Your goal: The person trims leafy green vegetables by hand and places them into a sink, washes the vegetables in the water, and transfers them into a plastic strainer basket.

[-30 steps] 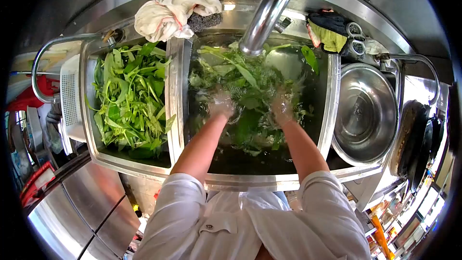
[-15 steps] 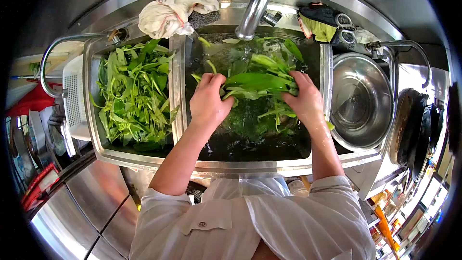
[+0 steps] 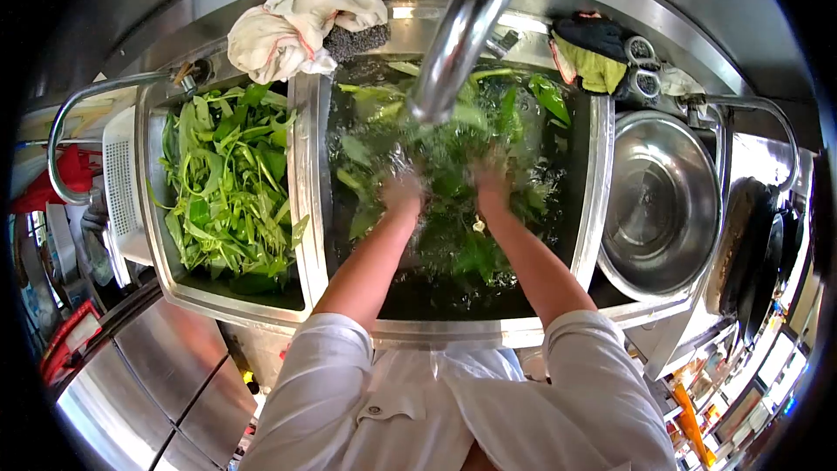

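Both hands are plunged into the water of the middle sink basin, among loose leafy greens. My left hand is under the surface at the left of the greens, with splashing around it. A short way to its right, my right hand is also submerged. Water and motion blur hide the fingers of both, so their grip does not show. Several leaves float near the back of the basin. More leafy greens are heaped in the left basin.
A metal faucet reaches over the middle basin. To the right sits a round steel bowl. Along the back ledge lie a white cloth, a steel scrubber and a black-and-green cloth. A white perforated basket stands at far left.
Both hands have gone from holding a bunch of greens at the surface to under the water, closer together. The greens are now spread in the water, and splashes have appeared.
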